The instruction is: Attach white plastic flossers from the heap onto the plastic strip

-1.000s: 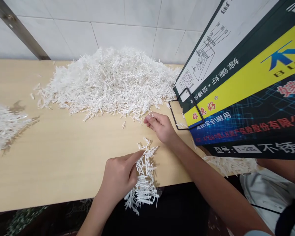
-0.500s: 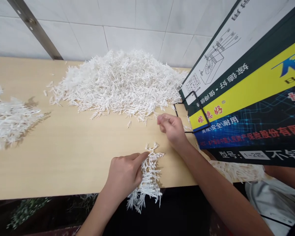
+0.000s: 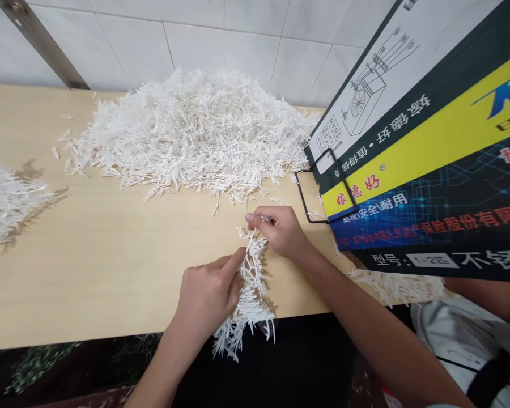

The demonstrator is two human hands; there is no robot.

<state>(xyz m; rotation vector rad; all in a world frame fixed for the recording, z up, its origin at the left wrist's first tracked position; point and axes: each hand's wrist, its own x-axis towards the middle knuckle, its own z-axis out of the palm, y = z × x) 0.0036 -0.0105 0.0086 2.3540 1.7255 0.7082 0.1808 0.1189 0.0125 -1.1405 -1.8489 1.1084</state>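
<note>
My left hand (image 3: 208,294) is closed on a white bristly strip of small plastic pieces (image 3: 249,294) that hangs over the front edge of the wooden table (image 3: 102,266). Its forefinger points along the strip's upper part. My right hand (image 3: 280,229) pinches a small white plastic piece (image 3: 264,220) at the strip's top end. Behind both hands lies a large heap of loose white plastic pieces (image 3: 191,136) against the tiled wall.
A big printed cardboard box (image 3: 429,147) leans over the table's right side, with a black wire stand (image 3: 323,190) under its corner. A smaller pile of white pieces (image 3: 8,201) lies at the left. More white pieces (image 3: 395,286) lie under the box.
My right hand has come back from the edge of the heap to the top end of the strip, with a small piece pinched in it. The left hand has kept its hold.
</note>
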